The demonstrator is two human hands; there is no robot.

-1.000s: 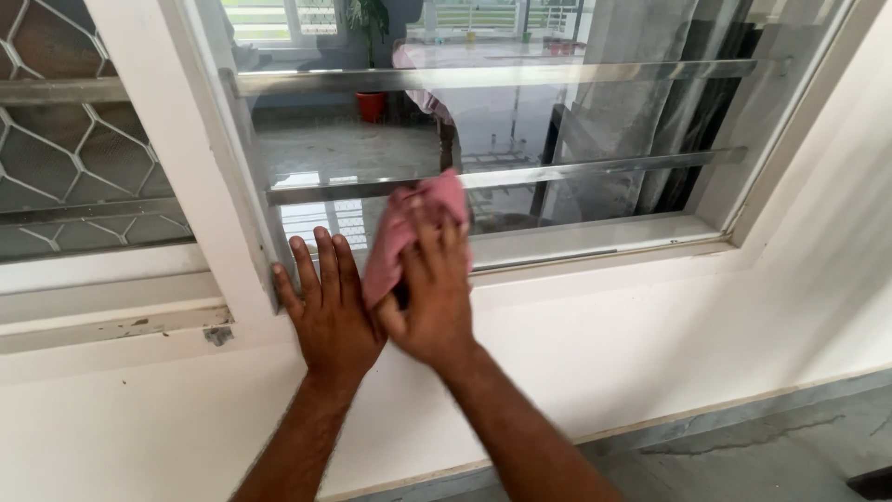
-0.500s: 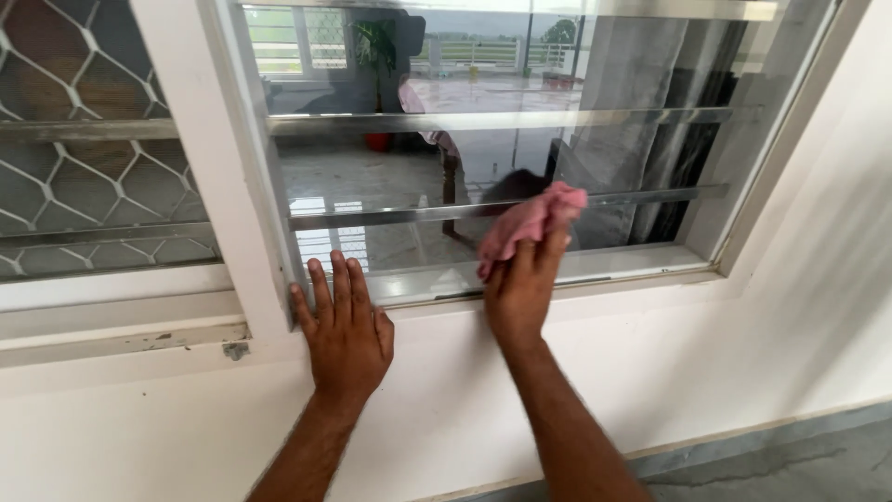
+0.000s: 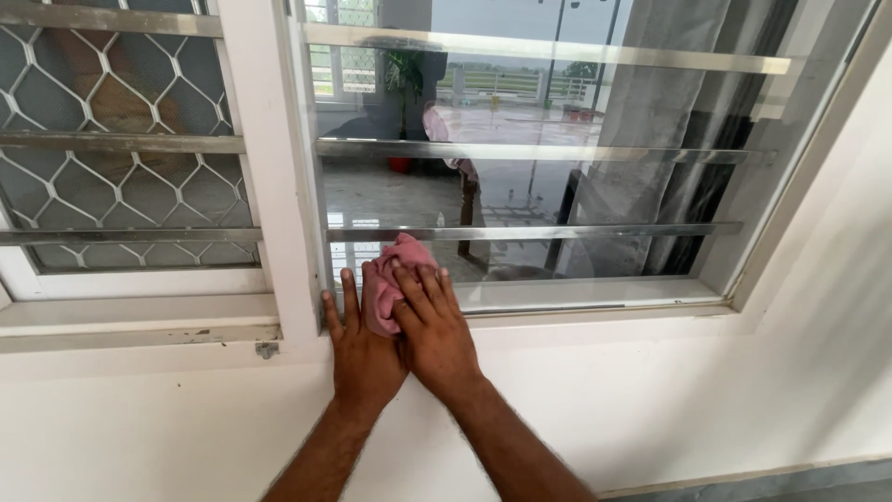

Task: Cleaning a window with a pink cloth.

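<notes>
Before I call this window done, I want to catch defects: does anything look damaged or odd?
Yes: the white sill ledge under the mesh pane shows chipped paint, with a small metal bracket sticking out below it.

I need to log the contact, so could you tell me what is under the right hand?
A pink cloth lies under the right hand, pressed against the window glass; the cloth's lower part is covered.

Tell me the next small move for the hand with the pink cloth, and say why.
Probably slide the right hand and its pink cloth rightward along the bottom of the glass pane. The cloth sits at the pane's lower left corner, crowded against the left hand, which is braced flat on the white frame, while the long strip of glass to the right lies open.
</notes>
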